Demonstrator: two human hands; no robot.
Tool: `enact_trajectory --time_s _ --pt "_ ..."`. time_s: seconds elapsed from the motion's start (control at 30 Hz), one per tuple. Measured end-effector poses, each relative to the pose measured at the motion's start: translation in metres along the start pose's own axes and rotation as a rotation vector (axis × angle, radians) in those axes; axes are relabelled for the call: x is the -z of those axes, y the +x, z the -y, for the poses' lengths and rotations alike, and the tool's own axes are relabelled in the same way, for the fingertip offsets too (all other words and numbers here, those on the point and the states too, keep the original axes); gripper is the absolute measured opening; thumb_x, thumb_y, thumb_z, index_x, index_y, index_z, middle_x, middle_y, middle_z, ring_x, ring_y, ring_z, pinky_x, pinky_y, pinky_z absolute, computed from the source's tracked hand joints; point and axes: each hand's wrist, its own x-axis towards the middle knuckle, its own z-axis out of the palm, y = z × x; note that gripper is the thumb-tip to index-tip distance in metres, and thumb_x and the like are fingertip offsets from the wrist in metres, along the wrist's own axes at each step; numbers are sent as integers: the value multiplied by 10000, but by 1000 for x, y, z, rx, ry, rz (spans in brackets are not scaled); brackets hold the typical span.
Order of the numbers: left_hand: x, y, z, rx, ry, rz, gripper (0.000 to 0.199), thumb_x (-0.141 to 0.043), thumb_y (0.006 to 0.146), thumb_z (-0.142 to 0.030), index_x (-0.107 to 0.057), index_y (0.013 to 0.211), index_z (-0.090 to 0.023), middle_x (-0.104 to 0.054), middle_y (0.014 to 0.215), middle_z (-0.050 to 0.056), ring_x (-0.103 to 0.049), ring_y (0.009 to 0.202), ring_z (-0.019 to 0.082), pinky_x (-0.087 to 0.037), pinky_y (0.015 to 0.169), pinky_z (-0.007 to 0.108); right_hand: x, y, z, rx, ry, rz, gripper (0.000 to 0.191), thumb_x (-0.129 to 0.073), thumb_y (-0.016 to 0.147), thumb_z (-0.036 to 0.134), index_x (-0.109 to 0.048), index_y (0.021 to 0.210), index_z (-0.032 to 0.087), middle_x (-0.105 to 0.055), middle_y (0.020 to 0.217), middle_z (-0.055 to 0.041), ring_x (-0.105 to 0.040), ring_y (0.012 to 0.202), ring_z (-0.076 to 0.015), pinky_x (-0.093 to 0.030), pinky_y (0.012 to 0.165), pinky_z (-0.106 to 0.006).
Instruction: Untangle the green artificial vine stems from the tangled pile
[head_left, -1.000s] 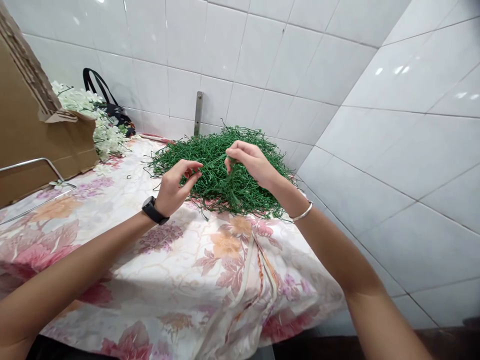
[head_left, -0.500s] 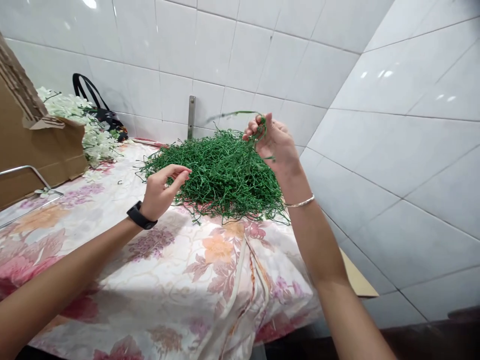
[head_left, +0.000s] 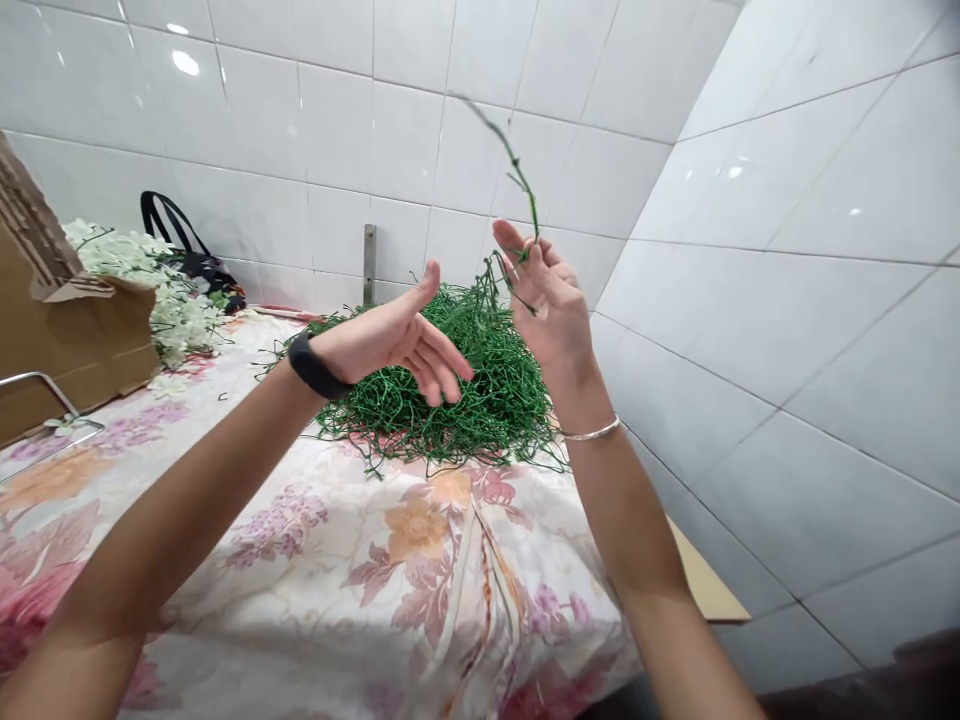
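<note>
Thin green artificial flower stems lie in a tangled pile (head_left: 480, 400) on the flowered tablecloth (head_left: 300, 610). Raised above the pile's right side, my right hand (head_left: 551, 290) pinches a branched green stem (head_left: 517, 165) between thumb and fingers. One long end of the stem curves up and left, and shorter branches hang below. To the left, my left hand (head_left: 405, 345) hovers in front of the pile with its thumb up and fingers spread, holding nothing. A black band circles my left wrist and a silver bangle my right.
At the left stand a cardboard box (head_left: 82, 350) and a bunch of white artificial flowers (head_left: 176, 315). A black bag (head_left: 206, 275) leans near the tiled wall (head_left: 420, 140) behind. A bent metal wire frame (head_left: 64, 400) is by the box. A board edge (head_left: 705, 580) shows at the right.
My left hand has moved right toward the pile, and its fingers have spread from a pinch. The stem in my right hand now points upward, where it lay sideways before.
</note>
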Motion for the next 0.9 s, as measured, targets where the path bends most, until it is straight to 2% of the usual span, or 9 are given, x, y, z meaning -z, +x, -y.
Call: enact_trajectory --time_s 0.03,0.13,0.23,0.3,0.37,0.53,0.63,0.77,0.9 --pt "-3 5 0 -15 -86 9 883 17 752 -676 -645 790 -94 -669 728 155 -639 652 226 -508 579 341 0 0 0 -1 -37 -7 255 -260 895 300 -438 1056 215 -432 1270 -4 -336 1249 -150 -356 974 -354" --pt "-5 18 9 -97 -352 -171 757 -72 779 -659 -541 1019 -115 -644 946 161 -621 863 249 -502 701 380 2 -1 -1 5 -79 46 199 -340 875 297 -473 1013 242 -403 1289 27 -311 1262 -171 -367 962 -369" --pt "6 23 21 -229 -517 -419 588 -235 812 -603 -482 1062 -132 -634 963 138 -608 901 219 -478 764 356 4 -2 -2 67 -26 230 73 -481 804 265 -532 847 235 -433 1264 50 -330 1247 -174 -328 1007 -380" --pt "19 21 27 -319 -554 -596 409 -348 844 -490 -481 1044 -158 -636 950 95 -609 881 174 -467 759 303 4 -4 -2 97 -33 349 8 -558 745 235 -555 749 228 -437 1257 61 -321 1251 -173 -282 1043 -378" --pt "30 17 29 -372 -572 -678 278 -415 853 -383 -488 1030 -181 -632 968 60 -602 890 152 -459 739 272 4 -5 -2 85 -117 412 16 -597 713 231 -582 711 227 -418 1271 59 -287 1269 -178 -243 1065 -379" --pt "46 7 32 -491 -454 -694 217 -501 822 -276 -522 1016 -181 -648 917 37 -611 832 144 -464 730 284 2 -5 -9 35 -323 458 117 -591 717 264 -626 828 253 -375 1315 39 -250 1285 -203 -211 1067 -424" --pt "47 7 36 -488 -259 -747 270 -596 750 -279 -528 980 -154 -661 836 45 -622 690 136 -468 650 268 0 -3 -17 65 -323 296 210 -508 764 211 -584 955 257 -473 1226 6 -352 1227 -177 -247 1051 -407" --pt "46 10 44 -352 -119 -585 284 -632 703 -341 -536 862 -126 -659 789 63 -602 570 119 -442 542 238 -4 -2 -13 118 -301 116 302 -462 786 216 -501 1083 252 -496 1192 -8 -457 1132 -164 -335 1001 -367" --pt "38 10 44 -335 -4 -483 266 -660 675 -294 -549 836 -115 -641 733 42 -540 506 75 -425 511 220 -11 -6 5 187 -336 196 444 -539 755 289 -428 1184 291 -362 1332 19 -325 1245 -188 -291 1025 -380"
